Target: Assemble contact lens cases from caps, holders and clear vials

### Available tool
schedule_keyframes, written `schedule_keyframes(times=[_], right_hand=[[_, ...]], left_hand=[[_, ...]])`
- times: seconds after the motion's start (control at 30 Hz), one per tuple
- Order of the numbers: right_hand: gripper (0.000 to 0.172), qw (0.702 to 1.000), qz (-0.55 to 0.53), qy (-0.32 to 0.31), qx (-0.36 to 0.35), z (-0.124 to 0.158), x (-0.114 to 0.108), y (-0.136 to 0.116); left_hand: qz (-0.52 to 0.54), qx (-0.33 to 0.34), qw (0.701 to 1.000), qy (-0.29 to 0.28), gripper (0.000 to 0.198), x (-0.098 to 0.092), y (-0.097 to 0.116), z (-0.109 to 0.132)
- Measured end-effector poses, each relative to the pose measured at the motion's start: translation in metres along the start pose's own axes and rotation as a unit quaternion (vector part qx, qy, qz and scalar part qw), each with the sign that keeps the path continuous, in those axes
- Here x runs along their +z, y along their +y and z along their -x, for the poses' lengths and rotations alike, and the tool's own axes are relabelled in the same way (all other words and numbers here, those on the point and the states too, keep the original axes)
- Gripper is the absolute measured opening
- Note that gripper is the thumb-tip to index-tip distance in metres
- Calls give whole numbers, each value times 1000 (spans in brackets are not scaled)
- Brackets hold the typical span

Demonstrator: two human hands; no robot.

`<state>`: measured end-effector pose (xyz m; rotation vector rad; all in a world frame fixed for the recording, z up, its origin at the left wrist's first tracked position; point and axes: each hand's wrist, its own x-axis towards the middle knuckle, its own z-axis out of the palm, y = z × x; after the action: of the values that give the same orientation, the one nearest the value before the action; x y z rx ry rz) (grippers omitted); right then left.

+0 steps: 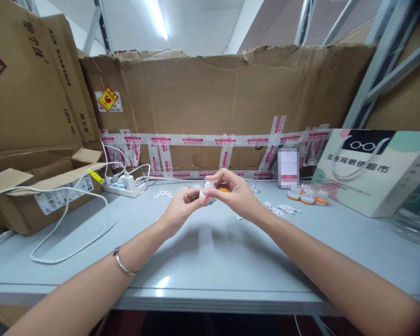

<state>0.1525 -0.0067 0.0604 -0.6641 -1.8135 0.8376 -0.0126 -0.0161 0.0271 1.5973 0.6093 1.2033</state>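
My left hand [182, 208] and my right hand [238, 192] meet above the middle of the table, fingers closed on one small round plastic case [209, 190]. It looks white and clear on top with a teal lower part, and a white piece with holes shows at its top. Fingers hide much of it. Behind my right hand, an orange part [225, 189] shows partly. Small white perforated pieces [282, 210] lie on the table to the right, and more white pieces [163, 193] lie to the left.
Several orange-and-clear cases [307, 198] stand on the right, before a propped phone [289, 168] and a paper bag [364, 186]. At left are a power strip [126, 189], looping white cables [70, 256] and an opened carton [17, 205]. A large cardboard sheet [203, 98] closes the back.
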Motion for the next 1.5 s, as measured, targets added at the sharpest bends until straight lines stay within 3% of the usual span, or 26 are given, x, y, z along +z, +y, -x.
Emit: schedule_keyframes(times=[0.2,0.37,0.53,0.63,0.77,1.0,1.27,1.5], right_hand=[[19,998,-53,-2,21,2,5,-6],[35,997,-59,44,27,1,9,2],[40,976,-151,136,79,1,17,16],[42,961,-224,80,141,5,27,17],[41,933,-309,-18,183,12,37,12],[25,914,-367,-35,169,13,36,10],[30,905,-384,-60,174,14,36,12],[30,903,-390,-16,180,13,37,12]], left_hand=[[78,-30,997,0,22,3,0,0],[76,-41,996,-6,27,4,1,0],[125,-21,990,65,22,2,4,-3],[123,8,986,117,18,1,4,-5],[121,6,987,102,15,0,3,-4],[119,0,991,66,20,3,9,0],[109,10,993,48,17,3,12,2],[60,24,996,65,17,2,8,2]])
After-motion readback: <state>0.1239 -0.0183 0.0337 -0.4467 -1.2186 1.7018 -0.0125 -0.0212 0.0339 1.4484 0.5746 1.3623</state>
